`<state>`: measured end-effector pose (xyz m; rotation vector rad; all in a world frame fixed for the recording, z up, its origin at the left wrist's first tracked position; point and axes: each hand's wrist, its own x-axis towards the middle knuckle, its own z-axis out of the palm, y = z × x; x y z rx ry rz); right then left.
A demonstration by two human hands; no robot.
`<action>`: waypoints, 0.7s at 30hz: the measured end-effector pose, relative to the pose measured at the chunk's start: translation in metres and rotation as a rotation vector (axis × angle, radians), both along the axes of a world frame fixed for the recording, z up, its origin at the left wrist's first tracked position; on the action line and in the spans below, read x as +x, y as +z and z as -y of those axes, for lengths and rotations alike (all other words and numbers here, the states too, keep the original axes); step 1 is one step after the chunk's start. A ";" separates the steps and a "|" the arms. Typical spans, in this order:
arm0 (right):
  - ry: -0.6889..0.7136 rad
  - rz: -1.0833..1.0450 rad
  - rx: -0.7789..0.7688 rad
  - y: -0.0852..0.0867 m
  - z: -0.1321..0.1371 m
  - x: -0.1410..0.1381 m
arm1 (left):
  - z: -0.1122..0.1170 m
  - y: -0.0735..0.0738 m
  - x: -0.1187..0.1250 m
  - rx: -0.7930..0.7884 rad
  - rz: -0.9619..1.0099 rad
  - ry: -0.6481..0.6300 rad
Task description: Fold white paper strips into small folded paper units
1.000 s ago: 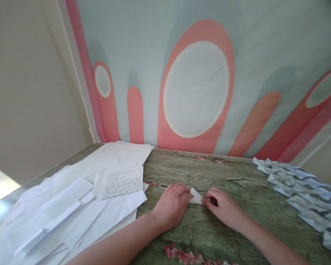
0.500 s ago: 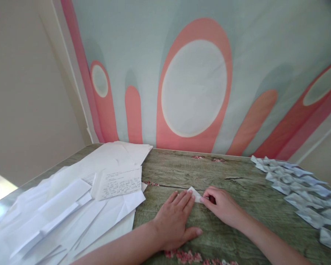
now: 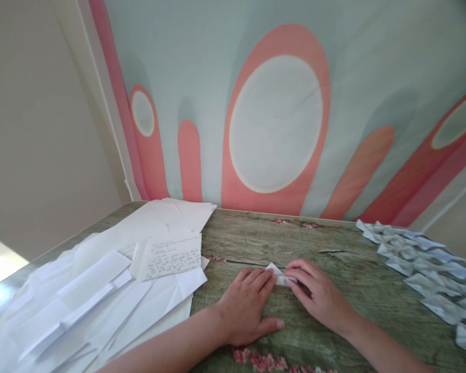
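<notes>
My left grip [image 3: 245,308] lies flat, fingertips on the folded paper [image 3: 281,281] on the worktop [image 3: 252,238]; my right grip [image 3: 319,296] pinches its right end. It's likely light, easily creased; I'd hold its edges

On the table [image 3: 252,241], papers [image 3: 97,290] lie left, folded pieces [image 3: 421,284] right — and a paper slip [image 3: 281,280] between them.

Coral arches [image 3: 189,166] behind a wood-grain desk [image 3: 252,238]

Beyond the right grip [image 3: 324,300] stands a pale blue-green backdrop [image 3: 202,62] (some arches carry whitish ovals [image 3: 275,124]). Well left of that grip, bright light [image 3: 0,265] shows below a plain greyish wall [image 3: 42,129].
</notes>
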<state>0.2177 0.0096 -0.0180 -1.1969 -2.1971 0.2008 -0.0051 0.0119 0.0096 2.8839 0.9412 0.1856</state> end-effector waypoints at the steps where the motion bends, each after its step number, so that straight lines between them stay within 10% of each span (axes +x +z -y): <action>1: 0.021 0.020 0.025 0.000 0.000 -0.001 | 0.000 0.000 0.000 0.004 -0.002 -0.002; 21: 0.043 0.026 -0.014 -0.006 -0.003 -0.006 | -0.006 -0.001 -0.006 0.012 -0.011 -0.063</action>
